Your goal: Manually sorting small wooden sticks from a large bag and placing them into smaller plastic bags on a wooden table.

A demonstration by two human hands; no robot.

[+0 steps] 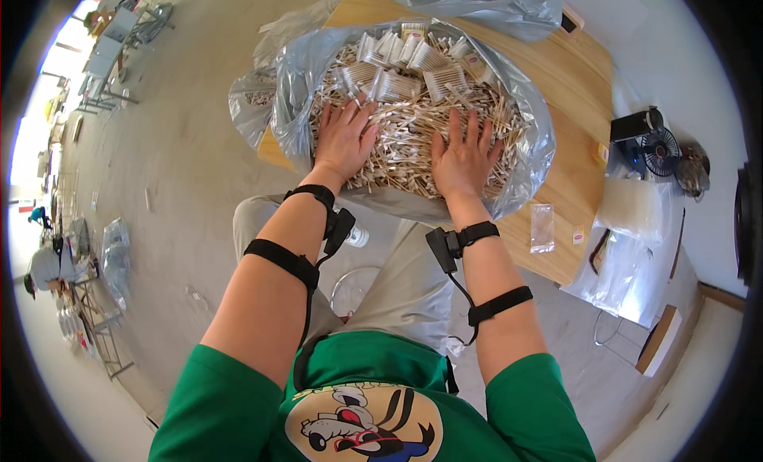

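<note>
A large grey plastic bag (534, 136), its mouth spread wide, holds a deep heap of loose cotton swabs (401, 144). At the far side of the heap lie several clear packs of cotton swabs (397, 86). My left hand (344, 136) rests palm down on the left part of the heap, fingers stretched out. On the right part lies my right hand (465, 156), also palm down with its fingers spread. Both hands touch the loose swabs, and neither grips anything that I can see.
The bag sits on a wooden table (584, 88). On its right part lie an empty clear sachet (542, 228) and a small card (579, 235). Beyond stand a small black fan (660, 152) and a stack of clear bags (632, 208). People sit working at far left.
</note>
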